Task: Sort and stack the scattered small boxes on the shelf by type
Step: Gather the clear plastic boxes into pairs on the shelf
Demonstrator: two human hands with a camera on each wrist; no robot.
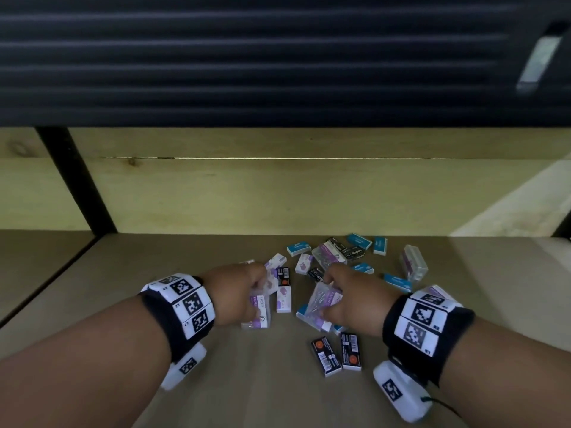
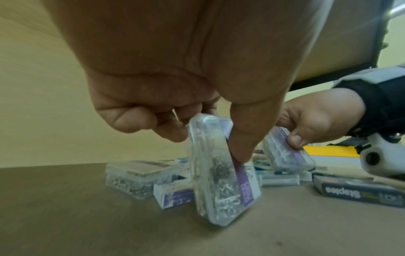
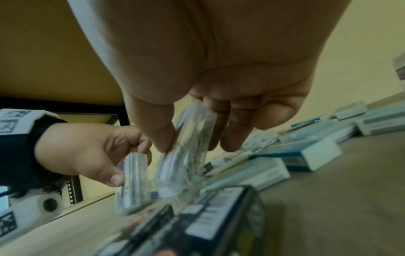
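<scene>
Small boxes lie scattered on the brown shelf board (image 1: 216,381). My left hand (image 1: 238,291) pinches a clear plastic box with a purple label (image 1: 259,313), thumb on one face and fingers on the other; in the left wrist view this clear box (image 2: 221,175) stands tilted on one corner on the board. My right hand (image 1: 349,301) holds a second clear purple-label box (image 1: 321,301) edge-up, seen between thumb and fingers in the right wrist view (image 3: 190,147). The left hand's box (image 3: 133,180) also shows there.
Blue boxes (image 1: 358,240), white-purple boxes (image 1: 284,299) and black staples boxes (image 1: 350,350) lie around and behind the hands. Another clear box (image 1: 414,262) stands at the far right. A black upright post (image 1: 77,180) and the yellow back wall bound the shelf.
</scene>
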